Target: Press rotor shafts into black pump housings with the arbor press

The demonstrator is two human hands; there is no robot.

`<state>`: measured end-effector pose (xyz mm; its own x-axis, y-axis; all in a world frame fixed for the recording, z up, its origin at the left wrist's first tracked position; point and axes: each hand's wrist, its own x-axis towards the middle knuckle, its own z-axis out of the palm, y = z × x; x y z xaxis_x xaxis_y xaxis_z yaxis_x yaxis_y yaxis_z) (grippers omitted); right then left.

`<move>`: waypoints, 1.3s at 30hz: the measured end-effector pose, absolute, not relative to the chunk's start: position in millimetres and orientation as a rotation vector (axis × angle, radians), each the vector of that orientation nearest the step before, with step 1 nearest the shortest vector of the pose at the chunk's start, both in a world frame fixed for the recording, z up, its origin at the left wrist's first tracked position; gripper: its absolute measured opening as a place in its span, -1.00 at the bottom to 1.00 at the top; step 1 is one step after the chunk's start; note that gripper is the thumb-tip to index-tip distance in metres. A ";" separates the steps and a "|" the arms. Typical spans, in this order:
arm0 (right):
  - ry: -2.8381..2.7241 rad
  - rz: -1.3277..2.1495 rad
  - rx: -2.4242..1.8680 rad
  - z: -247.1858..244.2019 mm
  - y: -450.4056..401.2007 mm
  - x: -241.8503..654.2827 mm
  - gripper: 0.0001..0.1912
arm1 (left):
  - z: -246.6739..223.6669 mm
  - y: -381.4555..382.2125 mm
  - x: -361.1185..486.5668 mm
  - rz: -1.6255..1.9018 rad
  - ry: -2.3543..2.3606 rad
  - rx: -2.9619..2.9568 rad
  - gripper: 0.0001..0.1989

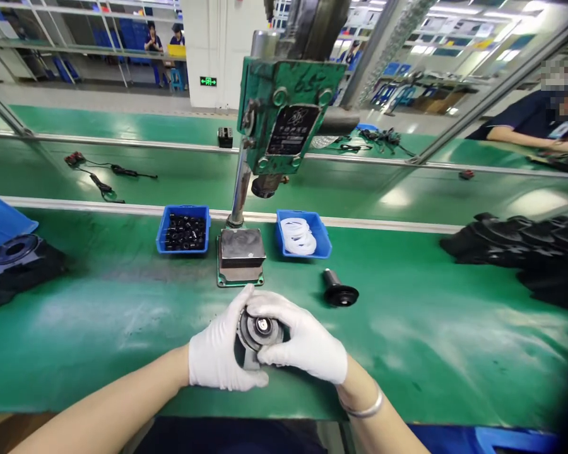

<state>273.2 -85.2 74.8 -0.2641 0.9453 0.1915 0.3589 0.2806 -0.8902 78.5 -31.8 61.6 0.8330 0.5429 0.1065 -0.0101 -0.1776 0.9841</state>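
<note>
My left hand (pixel 220 353), in a white glove, wraps round the left side of a dark round part (pixel 260 328) with a shiny metal centre. From the right, my right hand (pixel 303 337), also gloved, curls its fingers over the top and front of the same part. The part is close to the front of the green table, below the metal block base (pixel 241 252) of a green press (pixel 288 116). To the right of the base lies a black flanged shaft (pixel 341 293), touched by neither hand.
A blue bin of small black pieces (pixel 183 211) and a blue bin of white rings (pixel 324 243) flank the press post. Black parts are piled at the right (pixel 511 243) and left (pixel 23 274). A person (pixel 525 123) sits beyond the metal frame at the upper right.
</note>
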 end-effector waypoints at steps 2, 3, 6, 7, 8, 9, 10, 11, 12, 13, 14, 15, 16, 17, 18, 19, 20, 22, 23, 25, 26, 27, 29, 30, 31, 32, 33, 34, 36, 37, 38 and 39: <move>-1.732 0.963 -1.197 75.6 -85.2 270.8 -0.43 | 56.9 -33.9 80.5 0.581 0.433 1.712 0.23; -1.694 0.965 -1.223 75.4 -86.9 268.4 -0.45 | 54.0 -35.3 81.4 0.621 0.442 1.722 0.22; -1.567 0.963 -1.343 72.0 -97.3 259.0 -0.47 | 47.1 -39.6 83.4 0.712 0.461 1.759 0.21; -1.529 0.958 -1.380 70.2 -101.6 255.9 -0.47 | 46.1 -40.8 83.5 0.723 0.456 1.773 0.21; -1.497 0.952 -1.410 68.2 -105.9 253.1 -0.47 | 45.8 -41.8 83.4 0.726 0.444 1.786 0.21; -1.471 0.947 -1.433 66.2 -109.7 250.7 -0.47 | 46.0 -42.7 82.9 0.724 0.427 1.799 0.21; -1.450 0.944 -1.448 64.4 -112.7 248.7 -0.47 | 46.6 -43.4 82.2 0.714 0.413 1.810 0.22; -1.436 0.943 -1.461 63.1 -114.8 247.0 -0.46 | 47.2 -43.9 81.5 0.701 0.404 1.819 0.23; -1.429 0.939 -1.476 62.4 -115.8 245.7 -0.44 | 47.6 -44.3 80.8 0.684 0.401 1.824 0.24; -1.435 0.930 -1.498 62.5 -115.8 244.7 -0.39 | 47.8 -44.5 80.3 0.667 0.406 1.827 0.24; -1.454 0.909 -1.525 63.3 -115.2 243.9 -0.32 | 47.7 -44.4 80.1 0.656 0.415 1.826 0.23; -1.490 0.869 -1.554 64.7 -114.3 243.4 -0.25 | 47.2 -44.0 80.2 0.659 0.422 1.821 0.22; -1.537 0.810 -1.578 66.5 -113.9 243.5 -0.18 | 46.4 -43.3 80.6 0.675 0.421 1.816 0.22; -1.586 0.736 -1.594 68.5 -114.7 244.2 -0.14 | 45.5 -42.3 81.2 0.692 0.412 1.814 0.21; -1.624 0.652 -1.597 70.3 -117.0 245.7 -0.14 | 44.6 -41.0 81.7 0.705 0.405 1.814 0.22; -1.644 0.570 -1.582 71.8 -121.1 248.0 -0.19 | 43.9 -39.6 82.0 0.708 0.403 1.815 0.22; -1.622 0.507 -1.550 72.9 -126.6 251.0 -0.32 | 43.5 -38.2 82.2 0.698 0.412 1.819 0.23; -1.422 0.441 -1.418 74.1 -139.0 257.8 -0.67 | 43.6 -35.8 81.8 0.660 0.465 1.825 0.23; -1.270 0.422 -1.334 74.4 -143.7 260.4 -0.73 | 44.0 -34.9 81.5 0.642 0.496 1.825 0.22; -1.004 0.405 -1.245 74.8 -145.9 261.2 -0.66 | 45.2 -34.2 81.4 0.622 0.534 1.832 0.20; -0.943 0.412 -1.261 74.9 -142.9 259.0 -0.69 | 45.6 -34.2 81.6 0.618 0.538 1.836 0.19; -0.954 0.444 -1.308 75.0 -137.9 255.4 -0.72 | 45.8 -34.5 82.0 0.620 0.532 1.840 0.19; -1.096 0.551 -1.415 75.1 -126.4 247.1 -0.60 | 45.7 -35.2 83.1 0.649 0.517 1.841 0.19; -1.155 0.581 -1.424 74.9 -122.3 243.9 -0.57 | 45.4 -35.5 83.6 0.662 0.512 1.843 0.19; -1.172 0.576 -1.400 74.5 -120.4 242.2 -0.63 | 45.2 -35.7 83.9 0.671 0.512 1.846 0.19; -1.145 0.540 -1.356 73.9 -121.2 242.2 -0.74 | 45.1 -35.7 84.0 0.673 0.521 1.848 0.19; -1.082 0.479 -1.302 73.2 -124.1 243.9 -0.77 | 45.2 -35.5 84.1 0.667 0.535 1.851 0.19; -1.007 0.426 -1.245 72.6 -128.3 247.0 -0.68 | 45.6 -35.1 84.0 0.655 0.548 1.854 0.19; -0.907 0.399 -1.180 72.9 -136.3 256.2 -0.58 | 46.6 -34.2 83.6 0.636 0.569 1.858 0.18; -0.894 0.405 -1.197 74.6 -137.8 261.8 -0.61 | 47.2 -34.0 83.5 0.633 0.575 1.862 0.17; -0.894 0.402 -1.246 77.6 -136.4 268.0 -0.69 | 47.5 -33.9 83.3 0.632 0.579 1.867 0.16; -0.916 0.379 -1.324 82.0 -131.8 275.0 -0.77 | 47.5 -34.1 83.1 0.636 0.584 1.872 0.15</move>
